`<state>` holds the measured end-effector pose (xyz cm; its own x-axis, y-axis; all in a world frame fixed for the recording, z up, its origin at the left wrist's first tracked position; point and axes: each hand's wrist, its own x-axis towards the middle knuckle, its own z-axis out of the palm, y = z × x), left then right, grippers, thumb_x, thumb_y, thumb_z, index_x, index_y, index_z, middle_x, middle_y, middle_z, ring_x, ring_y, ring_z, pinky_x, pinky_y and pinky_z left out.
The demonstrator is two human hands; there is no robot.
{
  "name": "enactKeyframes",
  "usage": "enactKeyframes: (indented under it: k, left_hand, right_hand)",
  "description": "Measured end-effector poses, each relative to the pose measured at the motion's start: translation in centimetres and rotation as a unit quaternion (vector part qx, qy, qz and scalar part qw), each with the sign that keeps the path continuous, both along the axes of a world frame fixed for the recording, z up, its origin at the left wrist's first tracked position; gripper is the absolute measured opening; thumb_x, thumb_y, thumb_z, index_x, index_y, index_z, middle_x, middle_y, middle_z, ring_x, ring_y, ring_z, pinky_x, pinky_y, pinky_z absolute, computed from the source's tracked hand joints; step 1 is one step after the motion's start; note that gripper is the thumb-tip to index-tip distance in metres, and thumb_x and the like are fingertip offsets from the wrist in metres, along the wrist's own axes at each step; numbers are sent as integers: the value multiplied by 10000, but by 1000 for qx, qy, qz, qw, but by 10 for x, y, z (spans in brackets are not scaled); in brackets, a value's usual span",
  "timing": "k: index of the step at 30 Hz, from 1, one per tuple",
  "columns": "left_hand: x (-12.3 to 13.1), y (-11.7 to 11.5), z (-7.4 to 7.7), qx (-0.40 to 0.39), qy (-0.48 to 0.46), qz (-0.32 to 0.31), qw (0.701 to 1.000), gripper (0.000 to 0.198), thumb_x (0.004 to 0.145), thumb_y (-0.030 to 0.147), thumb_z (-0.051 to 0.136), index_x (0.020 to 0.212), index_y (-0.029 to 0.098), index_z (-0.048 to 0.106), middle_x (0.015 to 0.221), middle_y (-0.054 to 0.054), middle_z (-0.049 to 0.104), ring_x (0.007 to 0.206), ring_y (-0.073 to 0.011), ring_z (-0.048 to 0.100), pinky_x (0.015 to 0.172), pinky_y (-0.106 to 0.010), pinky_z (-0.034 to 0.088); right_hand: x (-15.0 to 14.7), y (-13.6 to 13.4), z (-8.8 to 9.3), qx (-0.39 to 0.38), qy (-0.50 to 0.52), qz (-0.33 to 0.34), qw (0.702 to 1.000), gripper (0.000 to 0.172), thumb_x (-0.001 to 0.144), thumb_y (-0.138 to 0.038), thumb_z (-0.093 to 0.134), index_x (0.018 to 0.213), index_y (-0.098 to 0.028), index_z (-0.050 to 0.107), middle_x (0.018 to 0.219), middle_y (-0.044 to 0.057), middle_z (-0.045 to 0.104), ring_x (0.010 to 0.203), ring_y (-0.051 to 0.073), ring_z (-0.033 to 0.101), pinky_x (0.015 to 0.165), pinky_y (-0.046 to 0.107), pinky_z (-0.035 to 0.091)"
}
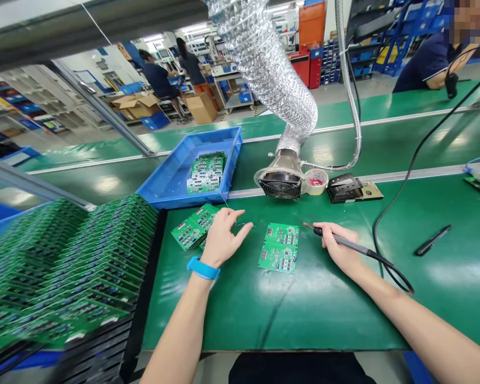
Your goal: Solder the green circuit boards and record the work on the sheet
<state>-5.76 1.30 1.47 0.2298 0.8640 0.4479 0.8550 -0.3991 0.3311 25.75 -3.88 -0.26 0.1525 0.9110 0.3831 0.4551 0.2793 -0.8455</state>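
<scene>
The right hand [339, 246] closes in a narrow pen-style grip on a black soldering iron [346, 241], its tip pointing left and down toward the mat, just off a pair of joined green circuit boards [279, 248] lying between the hands. The left hand [224, 238], wearing a blue wristband [202, 268], is half open with the fingers spread. A thin solder wire [240, 224] runs past its fingertips, though whether it is pinched is hard to make out. That hand partly covers a smaller group of green boards [192, 228] on the desk [336, 320].

Beyond the hands, a blue tray [172, 181] holds more boards [207, 173]. Farther right stand a fume extractor fan [280, 184] on a silver duct [264, 69], a round tape roll [316, 181] and a black iron stand [346, 188]. The iron's cord [392, 266] loops right, and a black marker-like pen [432, 240] lies beyond it. A tall rack of boards [72, 261] crowds the left side, its near end blurred and cut off by the frame. The green mat runs on toward the near edge of the desk below both forearms.
</scene>
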Motion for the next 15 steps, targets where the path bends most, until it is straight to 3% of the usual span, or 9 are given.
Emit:
enactKeyframes:
  k: [2,4,7,10,15]
  left_hand:
    - [-6,3,-6,-48,12,-54,997,346,921,452,573,1147,213,681,1020,-74,642,925,-206,604,833,-330,490]
    - [-11,6,-12,-92,-4,-90,992,288,962,403,518,1028,214,726,927,-57,666,848,-185,615,791,-315,492]
    - [-4,6,-13,-82,-65,-86,991,306,982,389,500,969,219,754,806,-39,673,769,-171,602,742,-305,483]
    - [25,3,-4,-39,-76,-97,992,298,967,420,536,967,237,772,746,-37,656,793,-189,582,742,-316,474]
    - [86,4,-1,-60,-22,-169,983,300,991,347,508,915,228,773,691,-16,606,673,-133,561,635,-256,398]
  right_hand:
    - [0,0,0,-6,0,1,1000,393,963,-392,458,900,-170,775,571,13,635,575,176,651,597,282,533]
    - [0,0,1,-6,2,0,1000,389,959,-394,461,894,-174,775,569,13,636,581,179,653,614,287,540]
    - [0,0,1,-9,3,-6,1000,377,953,-389,463,876,-185,770,568,12,640,593,183,655,654,298,551]
    - [1,0,0,-20,9,-4,1000,377,951,-401,460,859,-194,762,564,12,640,589,186,654,647,301,552]
    - [4,-1,-2,-30,14,10,999,399,959,-410,452,828,-192,759,528,8,612,579,191,655,629,302,546]
